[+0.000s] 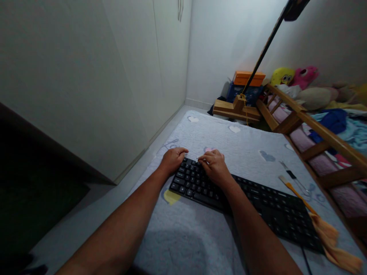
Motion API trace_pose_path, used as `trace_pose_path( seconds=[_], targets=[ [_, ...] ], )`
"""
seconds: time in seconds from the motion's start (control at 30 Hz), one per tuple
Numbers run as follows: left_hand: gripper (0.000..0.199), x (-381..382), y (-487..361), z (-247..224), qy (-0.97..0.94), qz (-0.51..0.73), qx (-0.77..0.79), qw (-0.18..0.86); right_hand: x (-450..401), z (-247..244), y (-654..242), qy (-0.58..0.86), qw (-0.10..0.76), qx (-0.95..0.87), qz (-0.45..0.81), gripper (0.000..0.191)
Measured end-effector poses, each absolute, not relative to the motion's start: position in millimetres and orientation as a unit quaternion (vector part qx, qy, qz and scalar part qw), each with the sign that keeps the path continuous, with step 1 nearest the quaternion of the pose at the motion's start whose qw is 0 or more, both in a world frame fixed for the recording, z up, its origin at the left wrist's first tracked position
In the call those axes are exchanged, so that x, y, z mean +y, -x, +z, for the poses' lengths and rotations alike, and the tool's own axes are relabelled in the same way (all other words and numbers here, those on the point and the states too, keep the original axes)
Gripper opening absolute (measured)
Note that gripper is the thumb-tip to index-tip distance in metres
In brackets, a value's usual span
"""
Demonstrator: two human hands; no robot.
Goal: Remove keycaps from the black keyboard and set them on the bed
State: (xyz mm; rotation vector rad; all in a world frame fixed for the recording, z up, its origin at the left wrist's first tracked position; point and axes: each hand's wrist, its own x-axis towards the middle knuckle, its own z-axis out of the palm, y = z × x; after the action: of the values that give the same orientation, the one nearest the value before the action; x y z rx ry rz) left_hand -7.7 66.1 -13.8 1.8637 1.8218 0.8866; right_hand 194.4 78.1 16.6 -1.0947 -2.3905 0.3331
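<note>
A black keyboard (269, 206) lies slantwise on the pale quilted cover. My left hand (173, 159) is curled round its upper left corner, thumb along the edge. Over the upper left keys my right hand (213, 164) is closed in a pinch on a thin white stick (198, 157), of which only a short end shows. My right forearm crosses above the keyboard and hides part of its middle. To the right of the keyboard lie a flat brush (292, 189) with an orange handle, a slim metal tool (291, 175) with a black grip and a crumpled orange cloth (329, 236).
A pale wardrobe (137, 76) rises on the left. Along the right runs a wooden bed rail (321, 126) with bedding and plush toys behind it. A black pole on a wooden base (236, 109) stands at the back beside an orange box (249, 78). The keyboard cable (306, 259) trails toward me.
</note>
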Motion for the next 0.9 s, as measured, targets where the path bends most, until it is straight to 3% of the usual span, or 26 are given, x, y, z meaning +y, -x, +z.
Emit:
trace_pose_path(
  seconds=[0.9],
  targets=[
    [0.037, 65, 8, -12, -0.662, 0.311, 0.653, 0.197, 77, 31, -204, 0.372, 0.196, -0.899, 0.121, 0.018]
  ],
)
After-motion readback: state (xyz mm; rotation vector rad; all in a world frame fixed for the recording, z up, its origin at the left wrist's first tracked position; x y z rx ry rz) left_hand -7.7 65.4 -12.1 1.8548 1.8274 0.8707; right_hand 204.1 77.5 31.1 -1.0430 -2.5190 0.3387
